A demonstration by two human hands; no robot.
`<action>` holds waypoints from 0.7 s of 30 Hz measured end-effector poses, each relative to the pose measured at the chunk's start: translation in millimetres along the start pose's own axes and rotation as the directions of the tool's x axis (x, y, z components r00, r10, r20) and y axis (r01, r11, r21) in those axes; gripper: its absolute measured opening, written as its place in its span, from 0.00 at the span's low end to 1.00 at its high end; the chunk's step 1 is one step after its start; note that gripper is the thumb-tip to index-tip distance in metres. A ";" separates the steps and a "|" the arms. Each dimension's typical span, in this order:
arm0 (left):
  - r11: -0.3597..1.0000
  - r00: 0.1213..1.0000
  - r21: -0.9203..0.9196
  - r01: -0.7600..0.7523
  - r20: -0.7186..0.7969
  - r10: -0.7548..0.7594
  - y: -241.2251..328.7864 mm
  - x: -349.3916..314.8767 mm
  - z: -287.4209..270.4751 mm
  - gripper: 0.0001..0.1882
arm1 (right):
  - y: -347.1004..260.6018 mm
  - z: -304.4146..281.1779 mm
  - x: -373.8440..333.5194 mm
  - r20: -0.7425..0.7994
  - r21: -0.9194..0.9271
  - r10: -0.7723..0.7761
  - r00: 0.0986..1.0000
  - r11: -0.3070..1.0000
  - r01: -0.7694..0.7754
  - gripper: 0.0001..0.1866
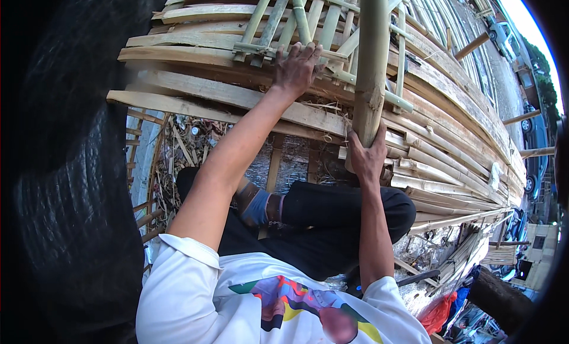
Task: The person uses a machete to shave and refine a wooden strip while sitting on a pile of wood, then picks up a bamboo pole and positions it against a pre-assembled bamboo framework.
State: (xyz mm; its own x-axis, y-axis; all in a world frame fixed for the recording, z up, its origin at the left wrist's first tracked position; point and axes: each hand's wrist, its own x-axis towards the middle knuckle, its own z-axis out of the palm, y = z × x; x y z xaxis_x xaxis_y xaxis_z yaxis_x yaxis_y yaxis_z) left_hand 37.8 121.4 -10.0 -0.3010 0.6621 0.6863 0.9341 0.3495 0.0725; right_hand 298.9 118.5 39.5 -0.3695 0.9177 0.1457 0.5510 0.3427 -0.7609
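A thick bamboo pole (371,53) stands up in front of me, its lower end close to my knees. My right hand (367,156) is wrapped round that pole near its bottom, thumb on the left side and fingers on the right. Left of the pole lies a lattice frame (332,25) of narrow greenish bamboo strips. Over the frame's near crosspiece the fingers of my left hand (296,68) are bent, holding it. The underside of that grip is hidden.
Long split bamboo slats (195,80) lie stacked beneath the frame and spread to the right (468,148). A black sheet (71,184) hangs at the left. Wooden stakes (474,45) stick out on the right, and parked vehicles (536,166) stand beyond. Shavings and litter (186,136) lie below.
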 end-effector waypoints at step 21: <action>0.999 0.999 0.027 -0.020 0.050 0.018 -1.0 -0.3 2.8 0.25 | -30.3 -18.5 2.3 -0.064 -0.027 -0.010 0.998 1.000 0.008 0.37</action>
State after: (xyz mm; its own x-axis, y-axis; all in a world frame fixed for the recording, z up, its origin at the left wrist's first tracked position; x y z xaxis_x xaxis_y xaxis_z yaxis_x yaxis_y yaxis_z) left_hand 36.4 122.7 -12.3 -0.2932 0.7009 0.6502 0.9344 0.3540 0.0397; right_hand 295.3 113.9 74.6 -0.3258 0.9254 0.1934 0.5679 0.3551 -0.7425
